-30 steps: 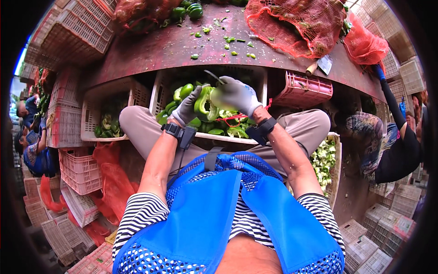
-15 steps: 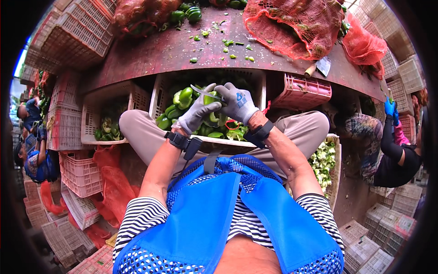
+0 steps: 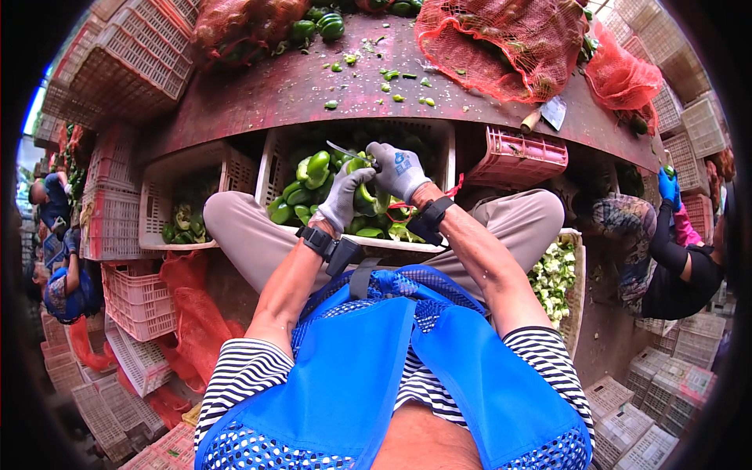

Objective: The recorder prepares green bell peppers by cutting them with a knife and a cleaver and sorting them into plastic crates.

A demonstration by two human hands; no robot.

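Both my hands wear grey gloves and meet above a white crate (image 3: 448, 157) of green bell peppers (image 3: 316, 169) between my knees. My right hand (image 3: 398, 169) is closed around the dark handle of a small knife (image 3: 340, 149), its blade pointing left. My left hand (image 3: 341, 196) grips a green bell pepper (image 3: 357, 165) up against the knife. The fingers of both hands partly cover the pepper, so where the edge touches it cannot be made out. Cut peppers (image 3: 401, 233) lie at the crate's near right.
Ahead is a reddish tabletop (image 3: 258, 94) with pepper scraps, red mesh sacks (image 3: 501, 47) and a scraper (image 3: 553, 113). Another pepper crate (image 3: 153, 200) stands left; a crate of pale green pieces (image 3: 554, 282) is by my right knee. Co-workers (image 3: 681, 258) are at both sides.
My left hand has turned and shifted slightly down and right, its fingers now lower on the pepper. The right hand and knife have moved only a little.
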